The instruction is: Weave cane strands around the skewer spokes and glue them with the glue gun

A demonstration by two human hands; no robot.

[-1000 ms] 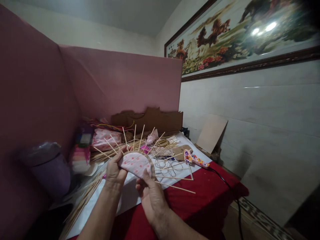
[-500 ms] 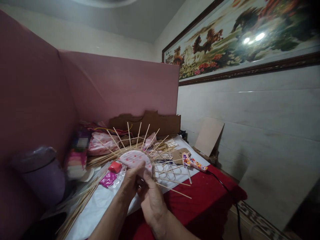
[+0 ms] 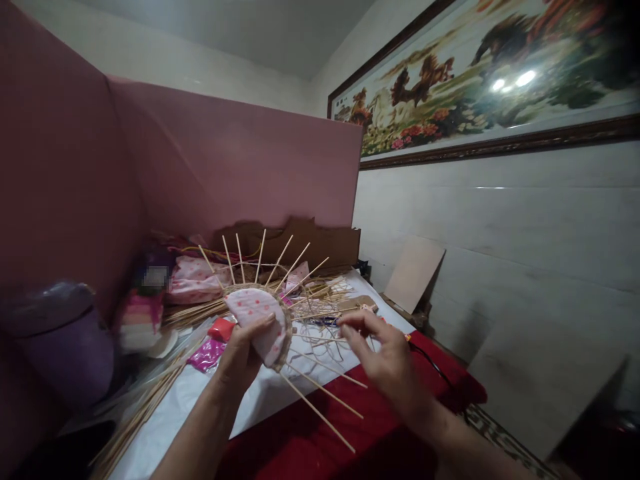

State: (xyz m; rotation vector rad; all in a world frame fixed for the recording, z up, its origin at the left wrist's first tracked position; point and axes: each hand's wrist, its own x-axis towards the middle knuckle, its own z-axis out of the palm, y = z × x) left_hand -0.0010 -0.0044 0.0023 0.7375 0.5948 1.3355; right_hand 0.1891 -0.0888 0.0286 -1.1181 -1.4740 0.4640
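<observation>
polka-dot fabric half-disc [image 3: 257, 317], held above white sheet [image 3: 175, 401]; left hand [image 3: 243, 355] clasps its near-left edge. right hand [image 3: 389, 357], fingers curled, near wooden sticks [image 3: 319, 413] (pinching anything? can't tell). likely light, sticks brittle; grip the half-disc.

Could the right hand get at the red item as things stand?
Probably not directly: the left hand, holding the dotted piece with fanned sticks, is between the right hand and the red item.
</observation>
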